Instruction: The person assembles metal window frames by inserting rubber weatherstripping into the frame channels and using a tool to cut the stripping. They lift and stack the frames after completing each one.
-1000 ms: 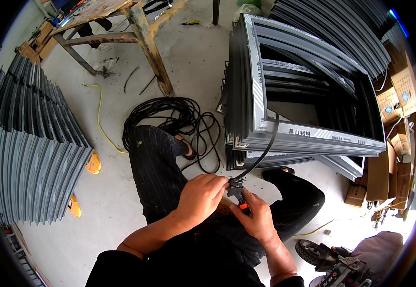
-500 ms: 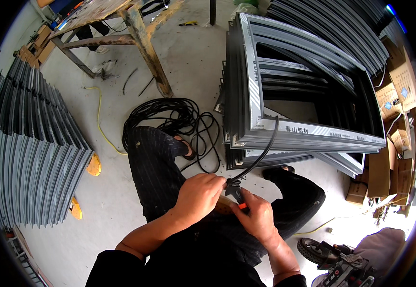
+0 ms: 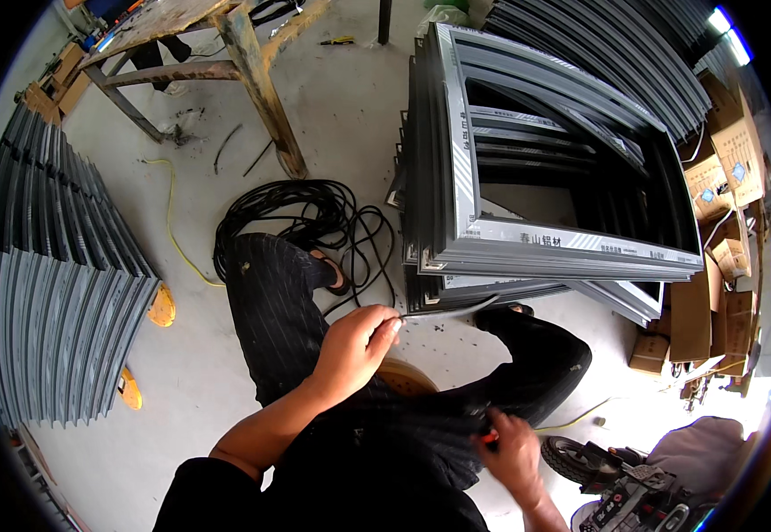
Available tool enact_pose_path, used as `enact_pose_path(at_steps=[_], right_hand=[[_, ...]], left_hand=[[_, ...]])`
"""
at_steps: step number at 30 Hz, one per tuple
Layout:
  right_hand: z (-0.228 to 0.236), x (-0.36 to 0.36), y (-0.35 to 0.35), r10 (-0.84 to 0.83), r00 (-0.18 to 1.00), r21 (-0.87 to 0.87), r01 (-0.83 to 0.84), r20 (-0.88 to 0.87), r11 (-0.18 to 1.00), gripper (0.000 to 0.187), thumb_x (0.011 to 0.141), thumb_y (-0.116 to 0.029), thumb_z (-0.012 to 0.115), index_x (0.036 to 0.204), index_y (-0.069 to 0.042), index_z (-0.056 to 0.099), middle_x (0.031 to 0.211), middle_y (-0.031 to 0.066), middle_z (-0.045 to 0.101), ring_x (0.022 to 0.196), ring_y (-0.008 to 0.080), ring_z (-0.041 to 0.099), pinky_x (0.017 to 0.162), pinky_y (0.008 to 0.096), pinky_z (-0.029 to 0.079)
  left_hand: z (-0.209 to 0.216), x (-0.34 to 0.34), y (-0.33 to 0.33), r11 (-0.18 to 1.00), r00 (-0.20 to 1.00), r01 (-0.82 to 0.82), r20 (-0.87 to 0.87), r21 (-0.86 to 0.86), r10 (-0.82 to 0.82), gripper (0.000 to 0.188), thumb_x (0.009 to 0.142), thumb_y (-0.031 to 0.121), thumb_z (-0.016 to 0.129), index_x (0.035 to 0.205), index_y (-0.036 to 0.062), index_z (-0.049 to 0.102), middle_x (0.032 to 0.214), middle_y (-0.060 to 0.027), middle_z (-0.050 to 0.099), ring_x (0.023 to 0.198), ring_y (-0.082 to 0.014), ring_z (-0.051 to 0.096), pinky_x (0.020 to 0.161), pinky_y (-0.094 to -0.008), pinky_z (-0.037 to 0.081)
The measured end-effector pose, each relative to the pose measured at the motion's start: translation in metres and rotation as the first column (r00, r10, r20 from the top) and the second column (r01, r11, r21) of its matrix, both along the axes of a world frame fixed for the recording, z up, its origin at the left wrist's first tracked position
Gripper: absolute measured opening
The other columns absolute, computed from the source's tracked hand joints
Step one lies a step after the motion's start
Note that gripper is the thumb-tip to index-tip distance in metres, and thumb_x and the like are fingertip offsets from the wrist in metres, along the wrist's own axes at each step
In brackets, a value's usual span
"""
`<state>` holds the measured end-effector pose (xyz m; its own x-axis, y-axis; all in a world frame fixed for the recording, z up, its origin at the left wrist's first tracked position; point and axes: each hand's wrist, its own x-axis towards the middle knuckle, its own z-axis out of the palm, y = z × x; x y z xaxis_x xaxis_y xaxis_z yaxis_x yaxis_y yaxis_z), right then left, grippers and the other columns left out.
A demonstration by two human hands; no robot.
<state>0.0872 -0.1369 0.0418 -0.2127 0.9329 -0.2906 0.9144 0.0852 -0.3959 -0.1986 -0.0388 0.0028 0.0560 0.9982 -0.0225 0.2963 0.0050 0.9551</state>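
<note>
My left hand (image 3: 356,348) is closed in a pinch on a length of black cord (image 3: 456,311), whose free part stretches right in front of the stacked window frames. My right hand (image 3: 511,450), lower and to the right beside my thigh, is wrapped round a small black hand tool with an orange-red part (image 3: 490,438). Motion blurs this hand, and the tool's exact kind does not show. More of the same black cord (image 3: 292,213) lies in a loose coil on the floor beyond my left knee. A round wooden seat (image 3: 406,376) shows between my legs.
Grey aluminium frames (image 3: 571,232) are stacked ahead to the right. Long grey profiles (image 3: 62,328) stand in a row at the left. A worn workbench (image 3: 261,89) is at the back, cardboard boxes (image 3: 718,257) at the right, a small wheeled vehicle (image 3: 638,488) at lower right.
The right hand and its tool have left the cord and moved down and to the right. The cord has swung lower, off the frame's front. The left hand keeps its pinch, slightly shifted.
</note>
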Motion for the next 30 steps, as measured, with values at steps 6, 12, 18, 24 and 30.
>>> enact_pose_path(at_steps=[6,12,18,24,30], right_hand=[[-0.004,-0.021,-0.048,0.084,0.99,-0.118,-0.07,0.116,0.991,0.051,0.071,-0.031,0.077,0.116,-0.011,0.065,0.093,0.0137,0.061,0.091,0.033,0.057,0.083,0.0428,0.046],[0.001,0.006,-0.011,0.064,0.998,0.013,-0.064,-0.017,0.998,0.042,0.074,-0.03,0.076,0.108,-0.007,0.066,0.101,0.0145,0.061,0.093,0.0342,0.058,0.083,0.0432,0.047],[0.055,0.008,0.151,0.058,0.998,0.595,-0.059,0.021,0.802,0.043,0.077,-0.019,0.073,0.113,0.001,0.062,0.111,0.0162,0.059,0.101,0.0346,0.056,0.089,0.0434,0.045],[0.026,0.056,0.295,-0.007,0.988,0.473,-0.068,0.154,0.879,0.033,0.087,-0.033,0.064,0.074,-0.002,0.066,0.077,0.0178,0.063,0.078,0.0356,0.061,0.07,0.0439,0.048],[0.008,0.041,0.289,0.076,0.996,0.654,-0.082,0.037,0.752,0.041,0.086,-0.033,0.062,0.057,-0.005,0.06,0.055,0.0145,0.055,0.055,0.0351,0.056,0.052,0.0439,0.045]], left_hand=[[-0.005,0.007,0.004,0.772,0.74,0.465,0.669,-0.434,-0.069,0.041,0.1,0.039,0.052,0.104,-0.0012,0.062,0.071,0.0027,0.05,0.061,-0.0058,0.044,0.054,-0.021,0.036],[0.006,-0.005,0.006,0.764,0.696,0.483,0.717,-0.428,-0.038,0.032,0.1,0.026,0.053,0.102,-0.0043,0.06,0.073,-0.0014,0.05,0.062,-0.01,0.042,0.057,-0.0244,0.035],[0.022,-0.024,0.004,0.865,0.713,0.313,0.698,-0.391,0.057,0.032,0.097,0.025,0.054,0.091,-0.0055,0.061,0.069,-0.0043,0.053,0.062,-0.012,0.046,0.057,-0.0256,0.035],[0.012,-0.04,0.003,0.892,0.626,0.015,0.699,-0.453,0.344,0.036,0.099,0.029,0.053,0.087,-0.0043,0.058,0.066,-0.006,0.051,0.058,-0.0135,0.045,0.055,-0.0269,0.035],[-0.022,-0.065,-0.001,0.863,0.464,0.011,0.767,-0.505,0.442,0.03,0.098,0.028,0.055,0.091,-0.0003,0.061,0.069,-0.0036,0.053,0.06,-0.0127,0.047,0.056,-0.0275,0.036]])
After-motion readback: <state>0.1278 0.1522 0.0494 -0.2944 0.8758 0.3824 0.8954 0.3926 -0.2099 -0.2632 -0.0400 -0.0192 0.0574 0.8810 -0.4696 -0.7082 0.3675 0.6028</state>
